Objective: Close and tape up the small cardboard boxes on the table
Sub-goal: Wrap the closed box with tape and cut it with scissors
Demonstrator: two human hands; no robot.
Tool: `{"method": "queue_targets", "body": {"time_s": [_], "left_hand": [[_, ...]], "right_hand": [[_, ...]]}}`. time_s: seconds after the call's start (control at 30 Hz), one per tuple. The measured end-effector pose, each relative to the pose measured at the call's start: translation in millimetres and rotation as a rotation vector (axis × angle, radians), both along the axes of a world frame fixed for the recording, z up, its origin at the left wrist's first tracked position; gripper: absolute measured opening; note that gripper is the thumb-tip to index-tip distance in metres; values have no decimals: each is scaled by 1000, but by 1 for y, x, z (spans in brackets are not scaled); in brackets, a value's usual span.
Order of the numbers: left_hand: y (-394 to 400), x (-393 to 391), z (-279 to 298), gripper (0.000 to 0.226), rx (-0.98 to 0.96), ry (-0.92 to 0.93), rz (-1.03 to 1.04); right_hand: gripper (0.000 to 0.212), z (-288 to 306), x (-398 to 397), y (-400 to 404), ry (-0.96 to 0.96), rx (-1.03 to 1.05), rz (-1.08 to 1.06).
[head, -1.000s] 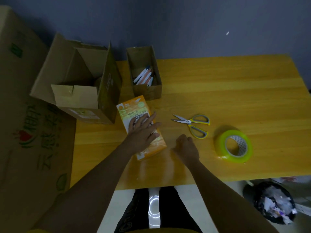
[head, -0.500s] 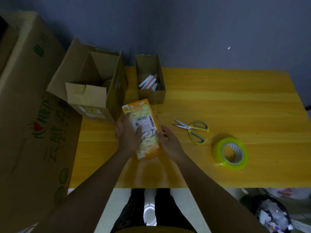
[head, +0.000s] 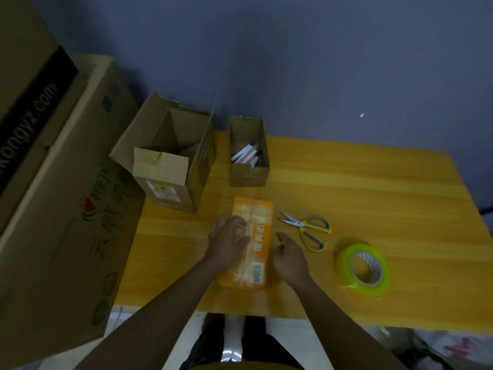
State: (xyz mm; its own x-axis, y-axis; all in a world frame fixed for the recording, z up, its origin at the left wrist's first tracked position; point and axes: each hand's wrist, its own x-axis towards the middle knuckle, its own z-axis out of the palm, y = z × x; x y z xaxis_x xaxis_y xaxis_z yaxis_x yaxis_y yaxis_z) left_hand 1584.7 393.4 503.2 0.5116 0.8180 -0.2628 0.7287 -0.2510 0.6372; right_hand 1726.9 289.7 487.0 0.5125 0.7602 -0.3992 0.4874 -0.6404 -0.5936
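A small orange box [head: 256, 228] lies flat on the wooden table [head: 360, 188] in front of me, a shiny strip of tape running along its top seam. My left hand [head: 229, 240] rests on the box's left half, fingers bent over the top. My right hand [head: 289, 259] hovers just right of the box, fingers loosely curled, holding nothing. A roll of yellow-green tape [head: 364, 268] lies flat to the right. Grey and yellow scissors [head: 306, 229] lie between box and roll.
An open brown cardboard box [head: 170, 161] with raised flaps stands at the table's back left. A narrow open box [head: 249, 153] with pens stands beside it. Large cartons [head: 53, 182] stack up left of the table. A wall runs behind.
The orange box has been turned over and straightened: its barcode label face is gone and the taped seam faces up. My right hand has come off its right edge.
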Motion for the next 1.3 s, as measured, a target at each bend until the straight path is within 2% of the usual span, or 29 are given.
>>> {"method": "queue_targets", "body": {"time_s": [0.07, 0.13, 0.2, 0.27, 0.4, 0.53, 0.73, 0.83, 0.97, 1.0, 1.07, 1.13, 1.17, 1.3], "left_hand": [[2, 7, -3, 54, -2, 43, 135], [10, 12, -9, 89, -141, 108, 143], [18, 15, -15, 114, -336, 79, 96], [22, 12, -22, 120, -517, -50, 89], [23, 0, -41, 117, -614, -128, 107], [20, -4, -42, 78, -500, -349, 5], [23, -5, -42, 77, -598, -347, 10], [20, -5, -52, 99, -566, -367, 49], [19, -3, -51, 109, -582, -298, 46], [19, -2, -50, 109, -591, -282, 47], [19, -3, -48, 104, -586, -279, 41], [20, -4, -49, 97, -578, -318, 9], [20, -4, -50, 95, -571, -341, -6], [19, -3, -52, 98, -535, -353, 30]], "right_hand": [[45, 11, 2, 6, -108, 154, -11], [47, 23, 6, 19, -213, 303, 185], [50, 28, 13, 41, -301, 329, 445], [52, 27, 17, 70, -347, 263, 584], [55, 5, 12, 115, -456, 115, 727], [52, -12, 9, 127, -647, 50, 769], [41, -19, 11, 144, -663, 129, 706], [47, -20, 10, 157, -656, 136, 634], [43, -8, 22, 165, -451, 195, 480], [38, -3, 26, 161, -436, 270, 510], [40, -2, 27, 144, -443, 362, 784], [51, -8, 23, 115, -457, 305, 1086], [53, -11, 26, 103, -482, 261, 1152], [53, -12, 62, 84, -592, 159, 1189]]}}
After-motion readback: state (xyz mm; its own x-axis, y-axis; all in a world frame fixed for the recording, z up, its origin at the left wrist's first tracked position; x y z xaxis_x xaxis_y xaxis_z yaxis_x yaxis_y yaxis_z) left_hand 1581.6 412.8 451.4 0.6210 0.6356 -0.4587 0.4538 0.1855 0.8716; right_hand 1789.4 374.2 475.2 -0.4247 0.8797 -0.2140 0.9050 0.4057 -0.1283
